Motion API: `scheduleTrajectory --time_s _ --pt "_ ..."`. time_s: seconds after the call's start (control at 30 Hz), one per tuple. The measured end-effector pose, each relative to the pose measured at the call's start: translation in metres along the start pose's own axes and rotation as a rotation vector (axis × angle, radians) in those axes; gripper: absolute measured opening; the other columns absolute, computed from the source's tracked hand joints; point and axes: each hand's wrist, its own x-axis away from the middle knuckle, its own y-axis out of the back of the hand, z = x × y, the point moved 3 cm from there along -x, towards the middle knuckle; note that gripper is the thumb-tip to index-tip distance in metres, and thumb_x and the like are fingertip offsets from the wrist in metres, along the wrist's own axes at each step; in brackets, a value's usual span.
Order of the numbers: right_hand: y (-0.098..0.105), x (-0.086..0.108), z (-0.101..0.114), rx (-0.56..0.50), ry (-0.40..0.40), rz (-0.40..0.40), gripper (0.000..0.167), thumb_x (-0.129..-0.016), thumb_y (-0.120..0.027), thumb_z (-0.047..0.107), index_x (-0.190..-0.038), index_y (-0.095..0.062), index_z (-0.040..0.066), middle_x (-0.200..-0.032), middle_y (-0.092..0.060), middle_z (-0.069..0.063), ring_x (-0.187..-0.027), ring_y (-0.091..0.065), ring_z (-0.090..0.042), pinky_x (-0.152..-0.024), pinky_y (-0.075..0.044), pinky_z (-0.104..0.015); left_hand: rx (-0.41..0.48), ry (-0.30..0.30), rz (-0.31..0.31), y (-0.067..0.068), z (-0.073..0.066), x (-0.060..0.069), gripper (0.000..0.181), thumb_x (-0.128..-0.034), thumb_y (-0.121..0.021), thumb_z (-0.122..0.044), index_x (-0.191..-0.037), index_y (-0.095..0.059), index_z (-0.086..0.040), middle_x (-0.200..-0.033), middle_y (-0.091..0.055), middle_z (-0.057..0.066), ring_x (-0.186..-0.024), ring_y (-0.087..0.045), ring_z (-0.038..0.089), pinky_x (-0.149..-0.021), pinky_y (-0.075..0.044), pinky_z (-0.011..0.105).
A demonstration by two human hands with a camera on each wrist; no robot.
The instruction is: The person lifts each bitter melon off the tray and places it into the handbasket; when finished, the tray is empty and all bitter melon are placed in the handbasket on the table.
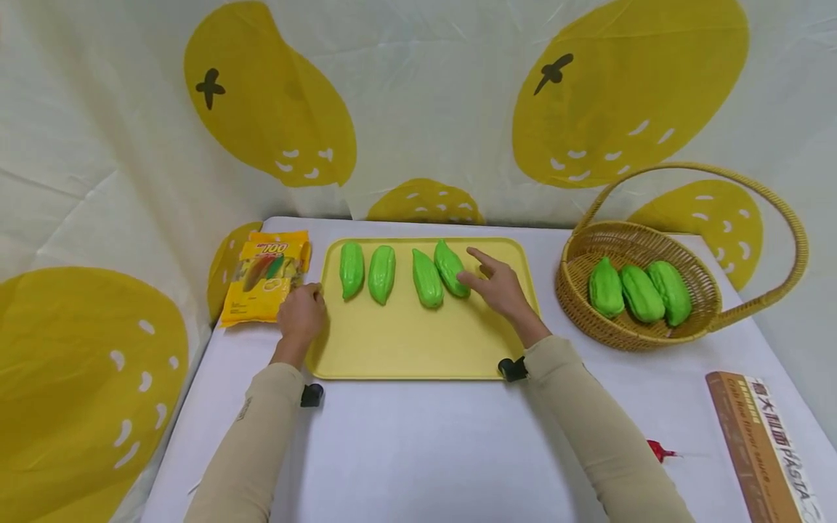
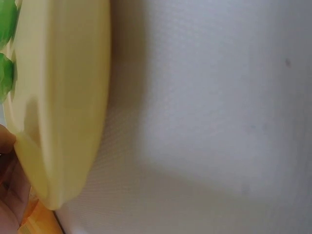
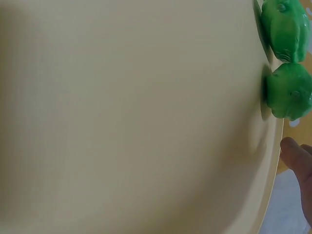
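Observation:
Several green ribbed vegetables lie on a yellow tray (image 1: pixel 405 341) in the head view: two on its left half (image 1: pixel 352 270) (image 1: pixel 381 274) and two right of centre (image 1: pixel 428 279) (image 1: pixel 451 269). The left hand (image 1: pixel 302 314) grips the tray's left rim; the left wrist view shows its thumb at the rim of the tray (image 2: pixel 73 97). Above the tray's right part, the right hand (image 1: pixel 498 288) has its fingers extended, thumb close beside the rightmost vegetable; whether they touch cannot be told. In the right wrist view that hand (image 3: pixel 300 163) holds nothing.
Right of the tray stands a wicker basket (image 1: pixel 575 309) with a tall handle, holding three green vegetables (image 1: pixel 641 294). A yellow snack packet (image 1: pixel 261 280) lies left of the tray. At the right front are a pasta box (image 1: pixel 761 443) and a small red item (image 1: pixel 659 450).

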Motion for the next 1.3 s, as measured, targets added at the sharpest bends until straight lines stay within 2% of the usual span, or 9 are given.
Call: scheduleTrajectory --time_s 0.4,0.83,1.3 --pt "-0.015 -0.008 -0.002 0.025 -0.003 0.042 0.069 -0.098 -0.069 0.03 -0.158 -0.039 0.017 -0.164 -0.033 -0.021 -0.149 -0.036 -0.045 -0.118 -0.038 -0.054 0.014 0.015 -0.011 -0.001 0.0 0.0 0.036 -0.1042 -0.047 -0.016 -0.134 -0.066 -0.009 -0.129 -0.069 0.021 -0.113 -0.066 0.045 -0.092 -0.053 0.059" --pt "-0.021 -0.011 -0.004 0.107 0.013 0.038 0.068 -0.097 -0.071 0.029 -0.157 -0.042 0.016 -0.16 -0.043 -0.017 -0.15 -0.037 -0.038 -0.121 -0.034 -0.052 0.018 0.012 -0.004 0.001 0.0 -0.001 0.037 -0.1051 -0.046 -0.017 -0.136 -0.065 -0.009 -0.132 -0.068 0.02 -0.113 -0.066 0.045 -0.091 -0.053 0.06" --pt "-0.023 -0.01 -0.003 0.131 0.024 0.036 0.063 -0.097 -0.07 0.021 -0.155 -0.045 0.012 -0.157 -0.046 -0.02 -0.146 -0.042 -0.038 -0.119 -0.038 -0.051 0.012 0.021 -0.01 0.0 -0.002 0.0 0.036 -0.1048 -0.047 -0.018 -0.135 -0.066 -0.009 -0.13 -0.069 0.02 -0.111 -0.067 0.047 -0.09 -0.054 0.06"
